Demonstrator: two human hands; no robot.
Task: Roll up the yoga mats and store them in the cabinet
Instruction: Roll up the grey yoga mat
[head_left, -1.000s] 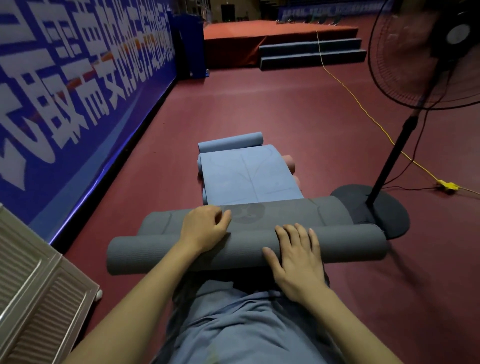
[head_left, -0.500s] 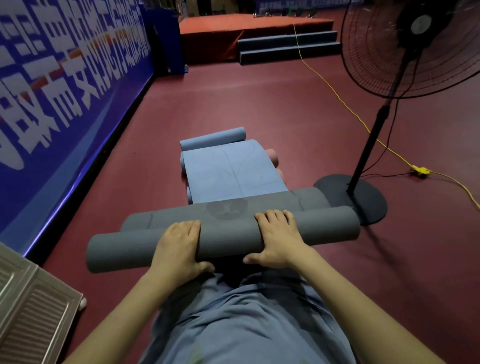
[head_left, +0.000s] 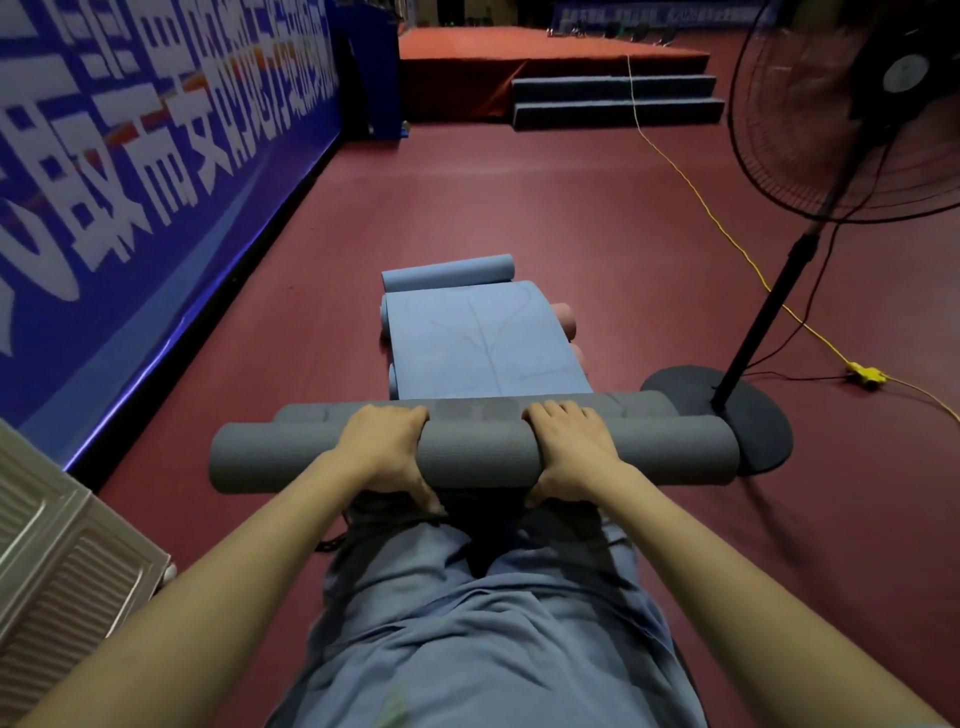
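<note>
From the head camera, a thick grey rolled foam mat lies across the dark red floor, just left of the black round base of the standing fan. The left hand and right hand both curl over it, thumbs tucked under, holding the middle. Another grey roll touches it behind. I think a flat blue mat lies past that. The roll looks soft, light and springy, so hold the middle tight or it may unroll.
</note>
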